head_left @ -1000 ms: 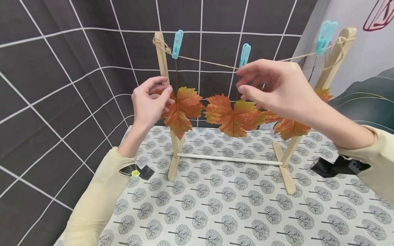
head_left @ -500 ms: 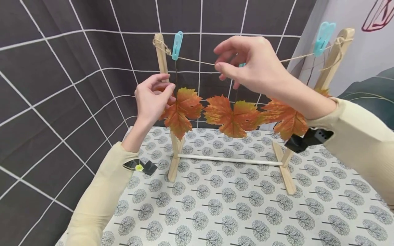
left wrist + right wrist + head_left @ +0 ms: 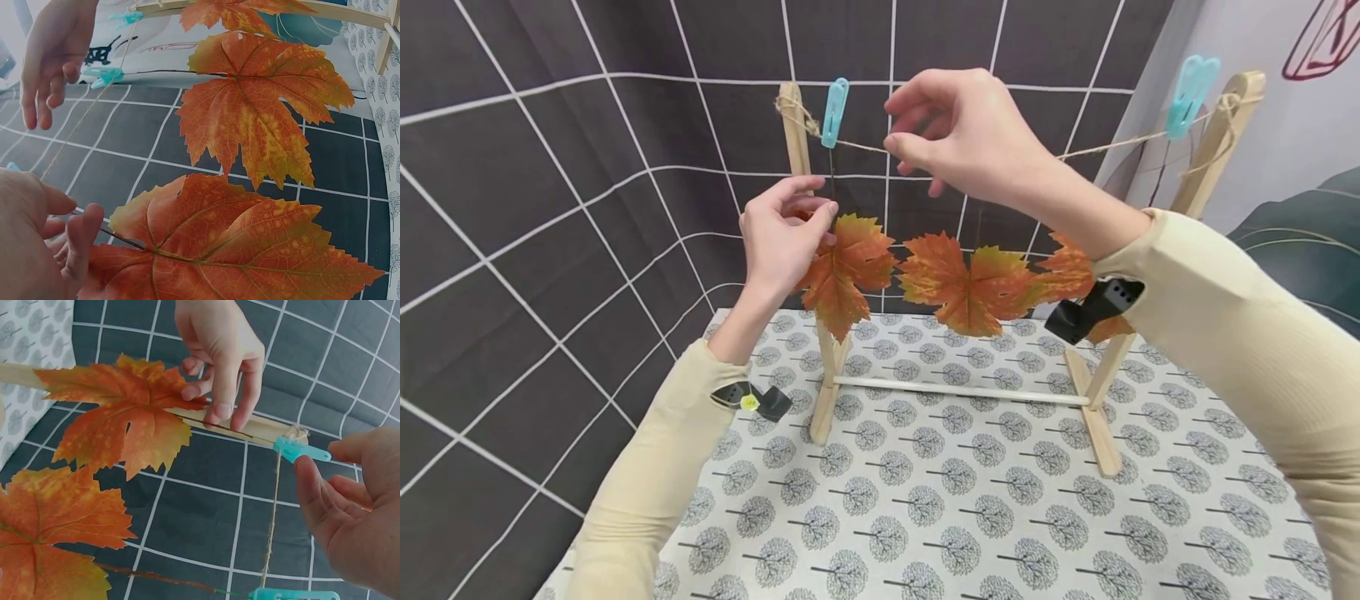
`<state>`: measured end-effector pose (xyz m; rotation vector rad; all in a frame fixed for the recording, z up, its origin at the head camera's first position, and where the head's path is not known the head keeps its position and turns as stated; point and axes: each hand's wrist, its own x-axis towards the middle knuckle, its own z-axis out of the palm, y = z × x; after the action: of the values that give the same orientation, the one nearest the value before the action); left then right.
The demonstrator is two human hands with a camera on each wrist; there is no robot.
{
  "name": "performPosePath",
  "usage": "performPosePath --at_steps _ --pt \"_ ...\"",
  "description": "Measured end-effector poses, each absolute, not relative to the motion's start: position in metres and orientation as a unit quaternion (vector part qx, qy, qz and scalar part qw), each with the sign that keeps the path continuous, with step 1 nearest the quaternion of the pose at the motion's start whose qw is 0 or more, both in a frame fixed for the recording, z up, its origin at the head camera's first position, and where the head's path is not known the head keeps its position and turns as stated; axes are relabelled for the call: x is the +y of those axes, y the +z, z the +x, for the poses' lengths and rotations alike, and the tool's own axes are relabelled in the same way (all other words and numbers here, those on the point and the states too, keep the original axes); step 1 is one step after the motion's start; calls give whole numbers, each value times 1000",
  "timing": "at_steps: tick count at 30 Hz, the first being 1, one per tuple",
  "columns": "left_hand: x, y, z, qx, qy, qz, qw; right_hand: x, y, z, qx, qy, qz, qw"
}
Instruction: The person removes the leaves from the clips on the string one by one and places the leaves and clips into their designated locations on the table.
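My left hand [image 3: 782, 233] is beside the stem of the left orange maple leaf [image 3: 842, 275], fingers loosely bent and fingertips right at the thin brown stem [image 3: 215, 425]. That stem hangs from a turquoise clothespin [image 3: 835, 112] clipped on a twine line [image 3: 861, 147]. My right hand [image 3: 962, 133] is raised in front of the line, thumb and fingers parted, to the right of this clothespin. In the right wrist view its thumb and index finger stand apart near the clothespin's handle end. A middle leaf [image 3: 966, 287] hangs from another clothespin [image 3: 294, 594], hidden behind my right hand in the head view.
A wooden stand holds the twine between a left post [image 3: 796, 125] and a right post [image 3: 1217, 142], joined below by a white rod [image 3: 962, 390]. Near the right post hang a clothespin [image 3: 1192, 96] and a leaf [image 3: 1067, 271], partly covered by my sleeve. Tree-print cloth [image 3: 955, 500] lies underneath.
My right hand has moved left and up, past the middle clothespin toward the left one. My left hand has shifted slightly right and up to the left leaf's stem.
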<state>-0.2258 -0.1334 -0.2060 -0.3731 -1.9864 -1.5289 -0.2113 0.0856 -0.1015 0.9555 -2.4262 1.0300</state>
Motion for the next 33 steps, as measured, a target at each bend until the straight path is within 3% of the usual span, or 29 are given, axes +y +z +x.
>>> performPosePath --at_steps 33 --pt "-127 -206 -230 -766 -532 -139 333 48 -85 -245 -887 326 295 144"
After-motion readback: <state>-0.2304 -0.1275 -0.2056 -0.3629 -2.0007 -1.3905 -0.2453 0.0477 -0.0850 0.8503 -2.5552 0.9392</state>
